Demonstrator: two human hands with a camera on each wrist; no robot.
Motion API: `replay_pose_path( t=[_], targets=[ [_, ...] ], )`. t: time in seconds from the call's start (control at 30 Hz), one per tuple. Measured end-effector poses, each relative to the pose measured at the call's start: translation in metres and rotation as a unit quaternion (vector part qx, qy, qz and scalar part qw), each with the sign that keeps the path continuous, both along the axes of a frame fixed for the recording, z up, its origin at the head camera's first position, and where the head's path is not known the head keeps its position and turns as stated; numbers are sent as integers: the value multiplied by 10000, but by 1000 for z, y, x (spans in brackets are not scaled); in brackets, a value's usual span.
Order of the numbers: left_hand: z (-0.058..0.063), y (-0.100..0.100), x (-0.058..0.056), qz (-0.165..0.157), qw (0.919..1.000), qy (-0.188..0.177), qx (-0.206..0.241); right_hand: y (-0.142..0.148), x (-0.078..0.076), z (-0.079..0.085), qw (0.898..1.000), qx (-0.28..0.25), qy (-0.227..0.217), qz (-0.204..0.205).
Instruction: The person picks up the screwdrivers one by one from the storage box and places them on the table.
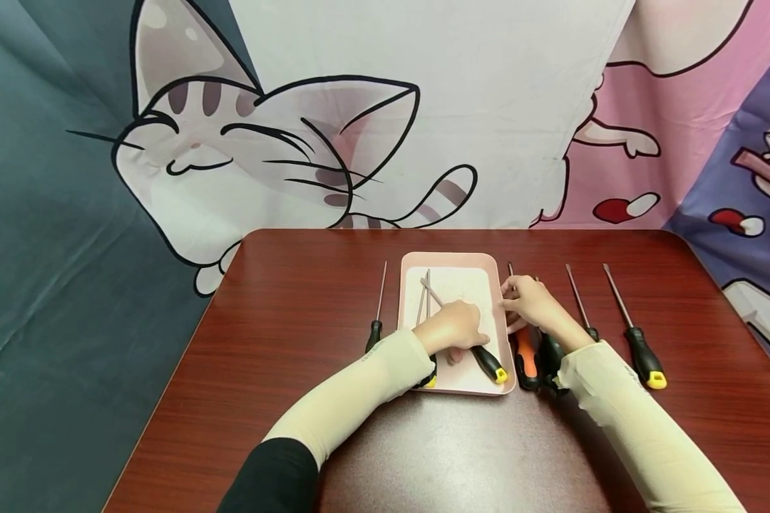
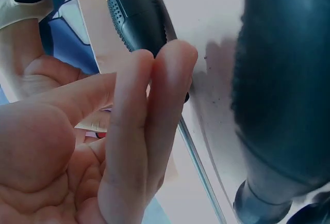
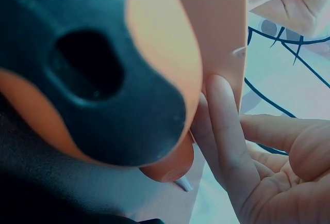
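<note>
A pink tray (image 1: pixel 462 261) with a white inside lies on the table and holds several screwdrivers. Over it, my left hand (image 1: pixel 455 325) pinches a black-handled screwdriver (image 1: pixel 490 365) with a yellow end, near where handle meets shaft. Its shaft slants up and left inside the tray, and in the left wrist view the handle (image 2: pixel 136 15) passes behind the fingertips. My right hand (image 1: pixel 531 303) grips the tray's right wall (image 3: pixel 224 33), fingers along the outside and the thumb tip hidden behind them. An orange-and-black screwdriver (image 1: pixel 527 360) lies just below this hand, outside the tray.
Left of the tray lies a thin screwdriver (image 1: pixel 375 333). To the right are a dark-handled one (image 1: pixel 552 354), another partly under the right arm (image 1: pixel 576 292), and a yellow-ended one (image 1: pixel 645 356). The brown table (image 1: pixel 282 299) backs onto a printed cloth (image 1: pixel 500 107).
</note>
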State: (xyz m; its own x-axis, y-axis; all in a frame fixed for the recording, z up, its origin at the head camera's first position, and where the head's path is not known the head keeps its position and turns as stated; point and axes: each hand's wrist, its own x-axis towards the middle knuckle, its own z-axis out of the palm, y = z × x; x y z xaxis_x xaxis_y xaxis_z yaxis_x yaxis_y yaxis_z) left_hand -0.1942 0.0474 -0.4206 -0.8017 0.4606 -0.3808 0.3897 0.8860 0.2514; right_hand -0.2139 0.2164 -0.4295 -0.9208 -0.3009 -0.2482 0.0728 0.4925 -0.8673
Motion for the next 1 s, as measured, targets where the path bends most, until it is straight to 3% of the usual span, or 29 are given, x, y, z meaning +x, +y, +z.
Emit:
replay_pose_path(
  t=[0.27, 1.0],
  targets=[
    [-5, 8, 4, 142, 9987, 411, -283, 1, 0, -2, 10000, -3, 19, -48],
    [-6, 13, -1, 99, 9980, 617, -131, 2, 0, -1, 9998, -177, -32, -25]
  ],
)
